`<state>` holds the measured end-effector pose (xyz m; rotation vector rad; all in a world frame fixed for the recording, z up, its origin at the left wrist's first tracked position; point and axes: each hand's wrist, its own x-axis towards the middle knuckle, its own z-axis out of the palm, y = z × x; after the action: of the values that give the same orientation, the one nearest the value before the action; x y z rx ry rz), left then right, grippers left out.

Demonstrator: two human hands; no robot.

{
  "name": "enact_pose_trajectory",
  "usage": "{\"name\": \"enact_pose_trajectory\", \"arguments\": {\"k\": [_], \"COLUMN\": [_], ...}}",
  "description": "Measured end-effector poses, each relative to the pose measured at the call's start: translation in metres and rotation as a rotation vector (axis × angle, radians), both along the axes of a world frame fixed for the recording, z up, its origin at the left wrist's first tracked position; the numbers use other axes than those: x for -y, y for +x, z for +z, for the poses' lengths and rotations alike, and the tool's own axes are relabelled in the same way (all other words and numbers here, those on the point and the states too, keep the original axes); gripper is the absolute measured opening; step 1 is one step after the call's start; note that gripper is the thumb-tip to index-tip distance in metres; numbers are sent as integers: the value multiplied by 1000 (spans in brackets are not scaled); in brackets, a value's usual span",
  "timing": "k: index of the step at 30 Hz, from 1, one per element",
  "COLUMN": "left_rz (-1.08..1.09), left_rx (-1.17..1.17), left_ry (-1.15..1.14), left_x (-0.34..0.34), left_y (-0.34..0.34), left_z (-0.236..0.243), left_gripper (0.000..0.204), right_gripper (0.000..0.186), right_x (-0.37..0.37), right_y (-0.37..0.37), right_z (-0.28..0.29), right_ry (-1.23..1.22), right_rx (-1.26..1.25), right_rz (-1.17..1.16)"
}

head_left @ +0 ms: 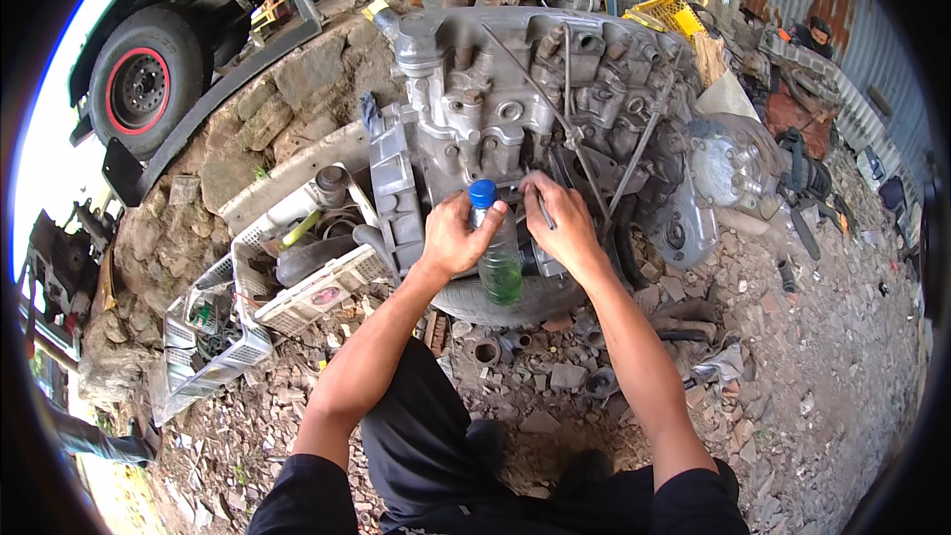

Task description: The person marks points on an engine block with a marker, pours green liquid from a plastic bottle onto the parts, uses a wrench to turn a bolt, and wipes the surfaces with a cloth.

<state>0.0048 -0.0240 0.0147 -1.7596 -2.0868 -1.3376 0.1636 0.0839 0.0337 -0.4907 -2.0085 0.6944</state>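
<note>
Head view: my left hand wraps a blue-capped bottle of green liquid, roughly upright before the engine; my right hand pinches a dark rod, apparently for control. A tyre seemingly cushions the engine.

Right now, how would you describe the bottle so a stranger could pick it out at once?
Find the large grey engine in the middle. At its near side, the left hand grips a clear plastic bottle. Its blue cap and green contents set it apart from the engine's dull metal.
</note>
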Motion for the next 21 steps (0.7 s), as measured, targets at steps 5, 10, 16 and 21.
{"name": "enact_pose_trajectory", "arguments": {"k": [5,10,16,21], "left_rz": [-10,13,-10,16], "left_rx": [12,-23,-2,10], "left_ry": [-52,-108,-83,-68], "left_x": [0,3,1,1], "left_y": [3,2,-2,-3], "left_z": [7,7,5,6], "left_gripper": [44,40,40,42], "right_gripper": [9,6,8,12], "right_x": [-3,1,-2,-7], "right_y": [-7,-12,-9,-11], "right_z": [-2,5,-9,-15], "right_ry": [40,50,126,167], "right_rx": [-65,-159,-97,136], "right_rz": [-21,-36,9,-12]}}
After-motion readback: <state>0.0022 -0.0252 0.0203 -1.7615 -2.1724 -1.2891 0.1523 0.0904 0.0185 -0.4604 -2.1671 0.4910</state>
